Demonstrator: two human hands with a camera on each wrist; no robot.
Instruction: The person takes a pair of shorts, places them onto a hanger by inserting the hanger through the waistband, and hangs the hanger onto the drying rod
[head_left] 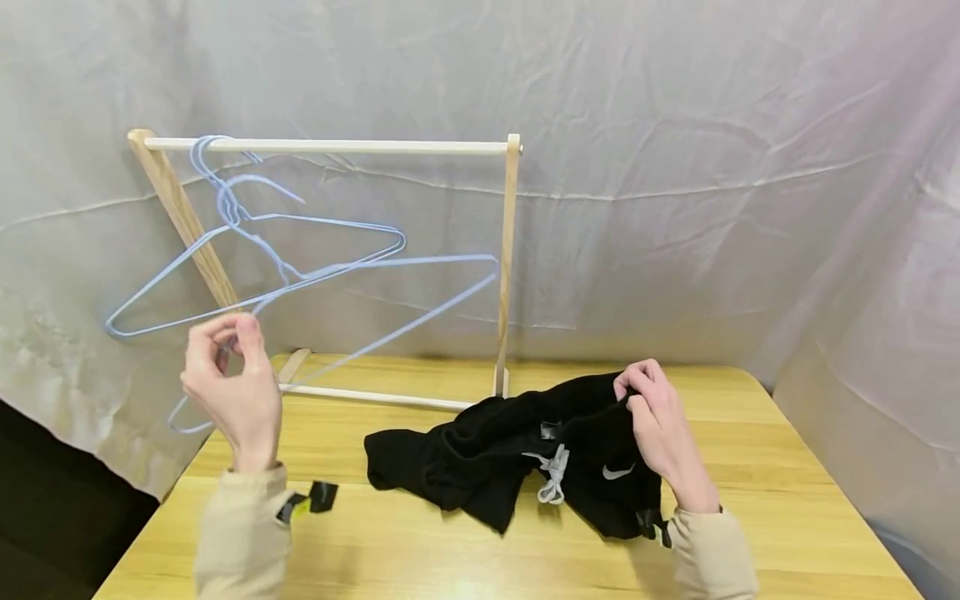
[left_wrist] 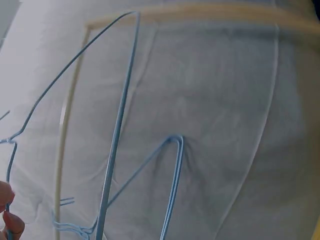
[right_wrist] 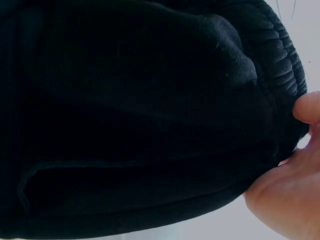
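A light blue wire hanger [head_left: 438, 311] is held up in front of the rack, tilted, its hook pointing up and right. My left hand [head_left: 238, 392] pinches its wire between thumb and finger; the left wrist view shows the fingertips [left_wrist: 12, 223] on it. On the right, my right hand [head_left: 660, 421] grips the elastic waistband of black shorts [head_left: 472, 458], lifting that end. The shorts have a tied pale drawstring [head_left: 553, 477] and a white swoosh. In the right wrist view the dark cloth [right_wrist: 150, 120] fills most of the picture, with the thumb on the gathered waistband.
A wooden rack with a white rail [head_left: 375, 147] stands at the back left of the wooden table [head_left: 405, 550]. Other blue wire hangers [head_left: 153, 281] hang from the rail's left part. Grey cloth [head_left: 675, 250] drapes behind the table.
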